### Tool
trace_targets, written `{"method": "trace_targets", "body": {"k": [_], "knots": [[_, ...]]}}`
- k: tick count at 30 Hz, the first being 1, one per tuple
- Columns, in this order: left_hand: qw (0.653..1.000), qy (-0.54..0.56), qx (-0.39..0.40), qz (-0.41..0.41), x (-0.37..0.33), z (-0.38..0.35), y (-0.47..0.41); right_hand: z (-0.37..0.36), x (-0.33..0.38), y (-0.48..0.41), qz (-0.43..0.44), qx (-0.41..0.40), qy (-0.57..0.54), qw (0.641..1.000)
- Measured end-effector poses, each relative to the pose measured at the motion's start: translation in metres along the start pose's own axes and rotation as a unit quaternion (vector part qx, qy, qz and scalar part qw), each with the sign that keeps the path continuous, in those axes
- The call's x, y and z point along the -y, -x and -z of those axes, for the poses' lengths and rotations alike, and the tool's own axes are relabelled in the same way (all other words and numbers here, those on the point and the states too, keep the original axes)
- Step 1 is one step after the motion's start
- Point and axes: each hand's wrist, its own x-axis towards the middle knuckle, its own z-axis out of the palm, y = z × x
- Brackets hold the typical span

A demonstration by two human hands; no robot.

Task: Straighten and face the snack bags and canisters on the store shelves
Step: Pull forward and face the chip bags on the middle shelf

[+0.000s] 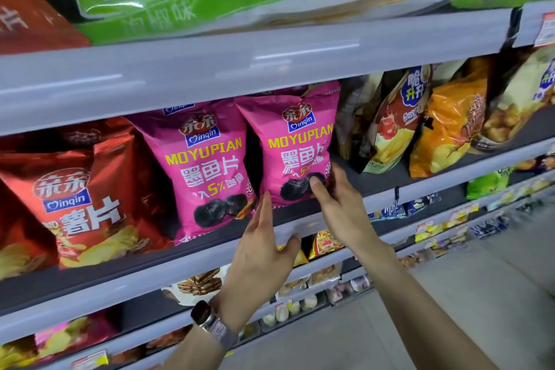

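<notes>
Right hand (338, 204) pinches pink bag (295, 150); left hand (264, 249) touches it, fingers straight.

Right pink bag (295, 153): magenta, yellow Latin lettering, white characters, black pieces printed low. Left pink bag (207, 171): same print. Red bag (90, 189): glossy red, white characters, blue logo band, yellow crisps pictured. Orange bag (450, 126): orange, yellow crisps. Green bag (210, 0): lime and white, dark green digits. Shelf edge (180, 75): pale grey. Watch (207, 318): black face, silver mesh band. Floor (480, 294): grey.
</notes>
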Motion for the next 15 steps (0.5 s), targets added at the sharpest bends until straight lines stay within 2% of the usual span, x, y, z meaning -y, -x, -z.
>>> {"method": "trace_targets", "body": {"k": [4,8,11,15], "knots": [[1.000,-0.008,0.019,-0.004,0.002,0.010,0.000,0.001,0.004,0.002,-0.010,0.009,-0.010,1.000],[0.998,-0.049,0.000,-0.038,-0.002,0.016,0.003,0.007,0.007,0.005,-0.004,0.015,0.016,1.000],[0.994,-0.091,0.007,-0.068,-0.009,0.015,0.003,0.015,0.001,0.006,0.021,0.020,0.072,0.997],[0.987,-0.137,0.055,-0.069,-0.028,0.004,-0.004,0.038,-0.005,0.012,0.032,0.030,0.186,0.982]]}}
